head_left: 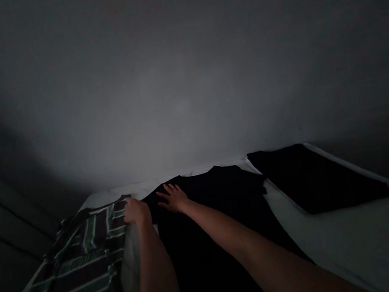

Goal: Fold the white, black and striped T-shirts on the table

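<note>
A black T-shirt (211,211) lies spread out, its neckline toward the wall. My right hand (175,198) rests flat on its upper left part, fingers spread. My left hand (137,210) is closed, at the spot where the black T-shirt's left sleeve meets a striped shirt (85,269). Its fingertips are hidden, so which fabric they pinch cannot be told. The striped shirt is dark with green and pale stripes and lies to the left.
A folded black cloth (316,179) lies at the right on the pale sheet (369,237). Behind rises a grey wall (179,94), along the far edge of the surface. Dark panels (4,218) stand at the left. The light is dim.
</note>
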`<state>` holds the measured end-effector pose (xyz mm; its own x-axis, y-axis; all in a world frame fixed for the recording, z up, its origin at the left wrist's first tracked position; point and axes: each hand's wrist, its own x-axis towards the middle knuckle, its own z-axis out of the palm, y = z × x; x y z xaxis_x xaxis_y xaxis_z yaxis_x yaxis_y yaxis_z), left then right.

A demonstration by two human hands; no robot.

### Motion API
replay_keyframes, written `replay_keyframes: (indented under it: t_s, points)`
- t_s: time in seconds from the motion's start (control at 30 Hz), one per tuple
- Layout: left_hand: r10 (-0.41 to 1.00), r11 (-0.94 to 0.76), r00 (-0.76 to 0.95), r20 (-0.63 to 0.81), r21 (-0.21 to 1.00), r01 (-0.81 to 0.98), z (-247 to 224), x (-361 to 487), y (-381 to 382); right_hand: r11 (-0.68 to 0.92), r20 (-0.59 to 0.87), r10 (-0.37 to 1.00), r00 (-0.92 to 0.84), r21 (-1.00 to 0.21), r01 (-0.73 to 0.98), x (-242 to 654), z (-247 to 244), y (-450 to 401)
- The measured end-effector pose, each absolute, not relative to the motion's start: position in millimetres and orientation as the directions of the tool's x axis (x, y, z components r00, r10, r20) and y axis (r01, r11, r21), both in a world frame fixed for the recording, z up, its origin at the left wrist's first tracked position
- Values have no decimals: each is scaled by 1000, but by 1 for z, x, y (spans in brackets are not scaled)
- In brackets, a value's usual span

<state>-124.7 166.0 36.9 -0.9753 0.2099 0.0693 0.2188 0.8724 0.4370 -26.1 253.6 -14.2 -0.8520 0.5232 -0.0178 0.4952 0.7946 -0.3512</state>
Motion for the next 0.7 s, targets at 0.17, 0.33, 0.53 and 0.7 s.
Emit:
replay_keyframes:
  t_s: [0.17,0.33,0.53,0.7]
  points:
    - [416,816,-875,248,322,480,68,-113,182,801,182,547,-817,-398,447,13,13,267]
    - [854,345,-427,297,290,892,99,-62,207,537,193,843,-503,-377,755,153,51,317]
    - [966,-214,177,189,199,956,66,66,257,324,125,946,-299,-371,870,305,47,380]
    - [992,-119,112,59,138,983,25,144,305,311,110,950,-292,-406,859,323,19,393]
